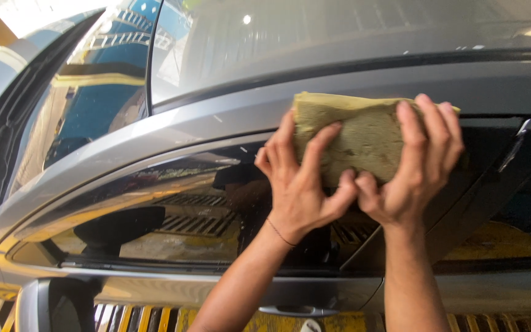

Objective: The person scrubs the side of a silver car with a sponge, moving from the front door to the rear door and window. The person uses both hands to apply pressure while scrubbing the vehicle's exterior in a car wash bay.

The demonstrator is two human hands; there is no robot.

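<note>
A thick yellowish-green sponge (364, 132) is pressed against the grey car's roof rail (216, 117), just above the side window (179, 209). My left hand (299, 178) grips the sponge's left end, fingers spread over its face. My right hand (416, 166) clamps the right end, fingers curled over the top edge. Both forearms rise from the bottom of the view. The thumbs nearly touch under the sponge.
The windscreen (87, 98) slopes away at the left, reflecting a blue structure. A side mirror (62, 304) sits at the bottom left. The door handle (296, 310) shows below my arms. A dark door pillar (474, 197) stands right of my hands.
</note>
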